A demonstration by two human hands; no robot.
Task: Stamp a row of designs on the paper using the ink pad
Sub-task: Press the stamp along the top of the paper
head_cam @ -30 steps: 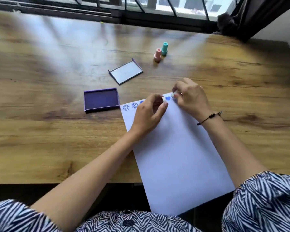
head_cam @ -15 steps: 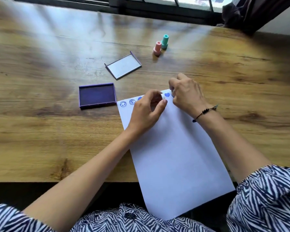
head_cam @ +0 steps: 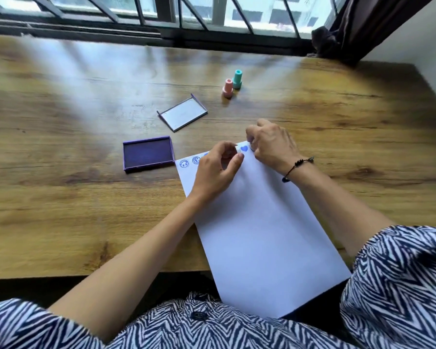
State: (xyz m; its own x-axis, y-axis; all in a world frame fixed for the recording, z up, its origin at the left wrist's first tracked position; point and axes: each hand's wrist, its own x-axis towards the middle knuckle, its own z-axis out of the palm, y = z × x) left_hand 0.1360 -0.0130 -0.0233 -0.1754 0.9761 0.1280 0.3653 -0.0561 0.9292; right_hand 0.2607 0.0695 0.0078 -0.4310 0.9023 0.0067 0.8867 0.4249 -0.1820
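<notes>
Fingers point(head_cam: 239, 157) of left hand point(head_cam: 213, 173) pinch a small white stamp point(head_cam: 238, 149); right hand's point(head_cam: 271, 144) curled.
Row on paper point(head_cam: 262, 222) mostly stamped, heart point(head_cam: 244, 148) newest.

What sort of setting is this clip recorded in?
Probably a home room: a wood-grain desk pushed against a barred window, with a dark curtain at its right and buildings visible outside.

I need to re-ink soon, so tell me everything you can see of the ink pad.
The ink pad is a shallow rectangular tray with a thin purple rim around a dark blue-violet inked surface. It lies flat and open on the wooden table, just left of the paper's top corner; whether they touch is unclear. Its lid lies apart, farther back. Neither hand touches it.
</notes>
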